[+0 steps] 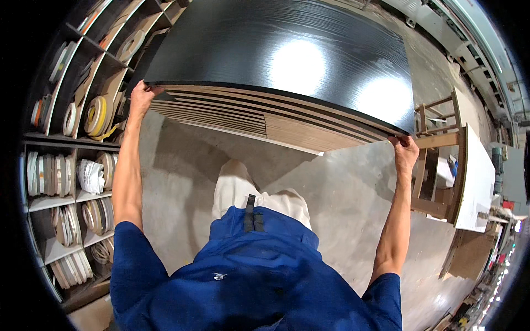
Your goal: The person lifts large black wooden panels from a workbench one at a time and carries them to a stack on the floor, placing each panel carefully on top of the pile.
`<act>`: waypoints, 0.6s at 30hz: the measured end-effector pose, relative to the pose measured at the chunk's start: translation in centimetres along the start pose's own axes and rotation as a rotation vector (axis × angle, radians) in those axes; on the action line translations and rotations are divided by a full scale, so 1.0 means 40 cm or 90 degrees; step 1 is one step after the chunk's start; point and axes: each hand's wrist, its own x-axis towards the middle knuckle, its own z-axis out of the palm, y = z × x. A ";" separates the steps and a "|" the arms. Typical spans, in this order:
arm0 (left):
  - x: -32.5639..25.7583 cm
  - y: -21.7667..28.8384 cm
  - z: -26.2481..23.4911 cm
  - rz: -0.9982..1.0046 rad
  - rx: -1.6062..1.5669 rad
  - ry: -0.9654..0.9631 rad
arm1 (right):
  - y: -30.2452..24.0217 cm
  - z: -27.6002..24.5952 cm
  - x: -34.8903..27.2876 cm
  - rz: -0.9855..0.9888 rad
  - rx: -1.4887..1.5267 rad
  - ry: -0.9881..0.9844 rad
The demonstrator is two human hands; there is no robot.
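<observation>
A wide, glossy black wood-grain panel (221,44) lies on top of a stack of boards (309,129) with black faces and bare wood edges. My left hand (142,97) grips the panel's near left corner, thumb and fingers pinched on its edge. At the near right corner my right hand (404,151) is closed on the same panel, its fingers curled at the edge. Both arms are stretched forward and spread wide. Whether the panel is lifted slightly off the stack, I cannot tell.
On the left stands a shelf rack (72,144) filled with rolls of edge banding (99,117). To the right are a wooden frame stand (436,207) and a white board (479,176). A long grey machine (447,33) runs along the far right. Concrete floor (342,204) lies around my legs.
</observation>
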 end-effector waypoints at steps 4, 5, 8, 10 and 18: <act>0.040 -0.020 -0.006 -0.026 0.080 -0.001 | 0.018 0.009 -0.017 -0.041 -0.036 0.061; 0.044 -0.023 -0.006 -0.028 0.037 0.003 | 0.012 0.018 -0.022 -0.036 -0.035 0.062; 0.062 -0.046 -0.012 -0.026 0.001 -0.010 | 0.003 0.022 -0.027 -0.026 -0.007 0.071; 0.069 -0.059 -0.014 -0.023 0.008 -0.026 | -0.006 0.008 -0.016 0.076 0.071 0.002; 0.048 -0.032 0.014 0.034 0.062 0.033 | -0.045 0.007 -0.006 0.103 0.104 0.013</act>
